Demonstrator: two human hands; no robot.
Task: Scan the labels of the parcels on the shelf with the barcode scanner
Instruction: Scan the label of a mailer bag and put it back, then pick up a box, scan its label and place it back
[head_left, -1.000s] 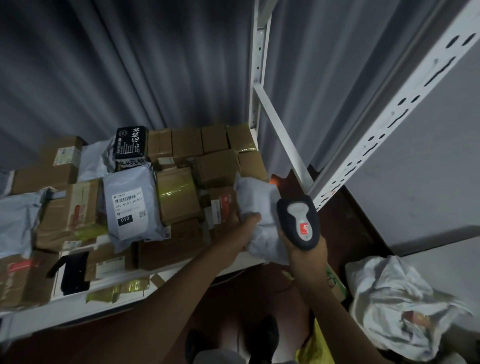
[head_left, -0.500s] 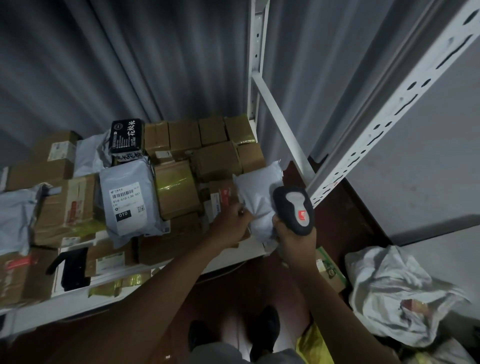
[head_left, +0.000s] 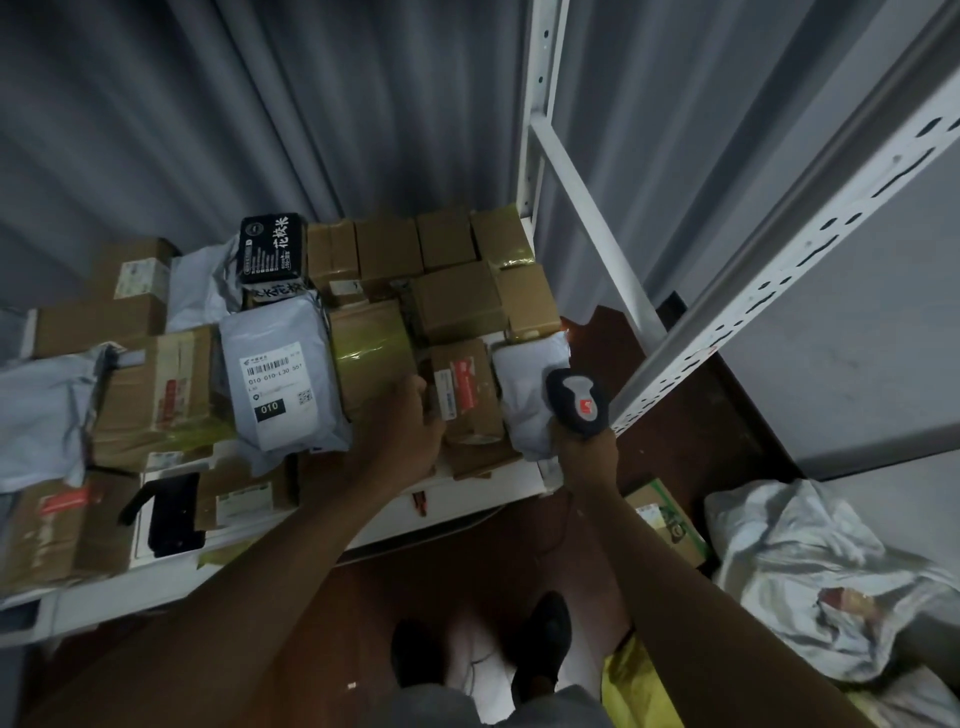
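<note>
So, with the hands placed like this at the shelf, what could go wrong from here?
1. The small grey mailer lies at the shelf front corner beside the barcode scanner; a nudge from the right hand could tip it off.
2. The left hand is at the brown box with the red label and may partly cover that label, so the scan could fail.

Brown boxes (head_left: 457, 304) and gray bags (head_left: 283, 379) lie packed together on the white shelf (head_left: 156, 577). The dark scanner (head_left: 577, 402) sits over a gray bag (head_left: 524, 395) at the shelf's right end.
</note>
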